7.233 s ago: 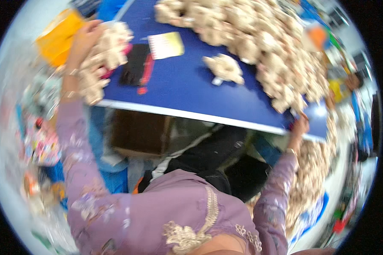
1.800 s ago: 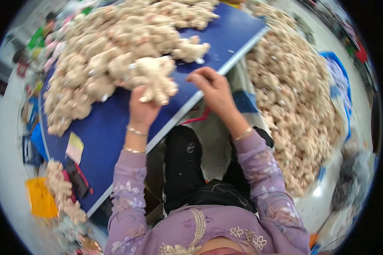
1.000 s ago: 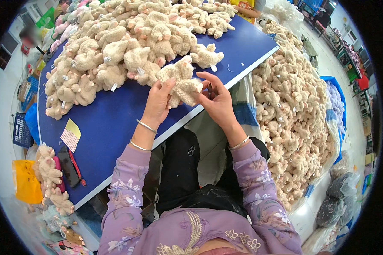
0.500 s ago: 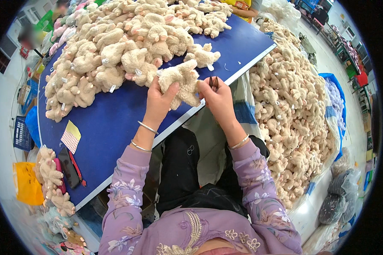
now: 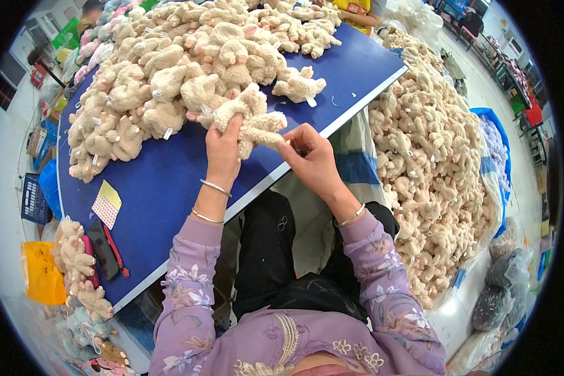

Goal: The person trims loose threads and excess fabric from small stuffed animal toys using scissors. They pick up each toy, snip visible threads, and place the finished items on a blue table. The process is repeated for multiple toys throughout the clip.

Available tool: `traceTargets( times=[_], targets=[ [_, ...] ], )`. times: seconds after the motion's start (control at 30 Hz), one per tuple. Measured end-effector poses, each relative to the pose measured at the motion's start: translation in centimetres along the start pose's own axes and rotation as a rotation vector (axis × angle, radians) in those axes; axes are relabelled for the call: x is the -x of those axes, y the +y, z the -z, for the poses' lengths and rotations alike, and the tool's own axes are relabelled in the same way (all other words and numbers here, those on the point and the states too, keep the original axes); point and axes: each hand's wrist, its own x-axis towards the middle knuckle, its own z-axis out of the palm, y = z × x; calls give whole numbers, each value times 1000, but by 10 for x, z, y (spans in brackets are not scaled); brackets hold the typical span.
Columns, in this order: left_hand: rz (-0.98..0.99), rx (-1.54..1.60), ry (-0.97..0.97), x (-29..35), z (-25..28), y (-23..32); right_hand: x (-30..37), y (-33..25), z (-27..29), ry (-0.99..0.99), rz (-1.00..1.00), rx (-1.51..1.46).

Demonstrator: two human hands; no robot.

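At the near edge of the blue counter (image 5: 169, 182), the left hand (image 5: 222, 153) has its fingers clamped on a cream plush toy (image 5: 250, 119). The right hand (image 5: 310, 160), just right of the toy, pinches one of its limbs. Beyond the toy lies a heap of plush toys (image 5: 182, 69).

Compared with half a second ago, the cream plush toy (image 5: 252, 119) now sits turned in the left hand (image 5: 222, 150), one limb stretched out toward the right hand (image 5: 310, 160). The right hand's fingers (image 5: 291, 145) now pinch that limb's tip, and it sits slightly lower, over the blue table (image 5: 169, 188) edge.
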Motion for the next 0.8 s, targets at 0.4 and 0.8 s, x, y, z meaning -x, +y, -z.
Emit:
traceTargets(
  times=[0.4, 0.8],
  targets=[
    [-17, -127, -121, 3, -4, 6, -22, -1, 22, 59, -135, -107],
    [92, -218, -348, 3, 23, -3, 9, -22, 104, 426, 80, 46]
  ],
)
